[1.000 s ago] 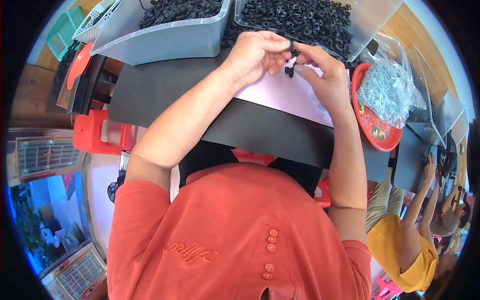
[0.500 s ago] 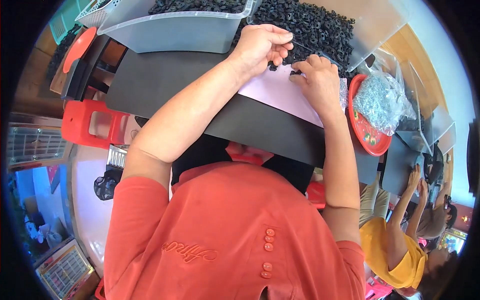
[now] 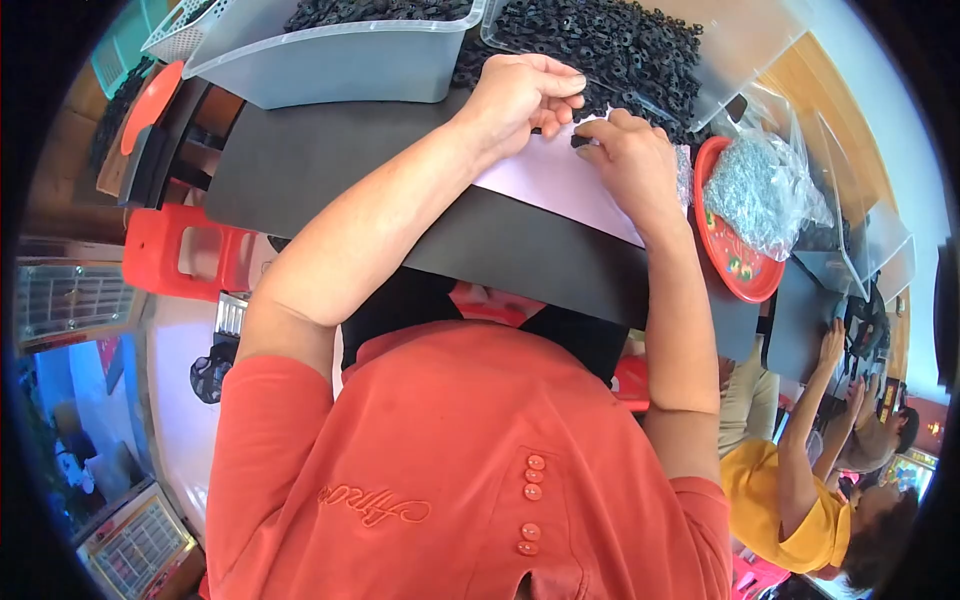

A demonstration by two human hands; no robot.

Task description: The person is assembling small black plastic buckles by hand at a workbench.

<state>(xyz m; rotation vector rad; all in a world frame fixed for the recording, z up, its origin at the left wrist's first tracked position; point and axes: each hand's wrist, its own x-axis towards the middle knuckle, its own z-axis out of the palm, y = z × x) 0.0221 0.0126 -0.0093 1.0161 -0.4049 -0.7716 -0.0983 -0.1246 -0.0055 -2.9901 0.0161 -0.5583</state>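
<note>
Pinching the small black piece (image 3: 580,141) between thumb and forefinger, the right hand (image 3: 636,160) has a narrow hold on it just above the pink sheet (image 3: 560,185), and that looks firm enough for a part this little. The left hand (image 3: 522,97) sits at about ten o'clock from the right one, thumb and forefinger tips pressed together; I cannot tell whether anything lies between them. The hands are near each other but apart, which should suit close fingertip work. To do this well, grip the piece by its edges so that its shape can be seen and felt, turn it with small finger movements, and press lightly, since hard plastic, as it seems to be, could slip. Working low over the sheet makes sense: a dropped dark part should show up well against the pale surface. Loose black parts (image 3: 600,50) fill the clear bin at twelve o'clock beyond the hands, so bent wrists and high elbows would best avoid knocking its rim. At four o'clock from the right hand, the red tray (image 3: 708,235) bears a clear bag (image 3: 765,190); its nearness calls for a tucked right forearm.
</note>
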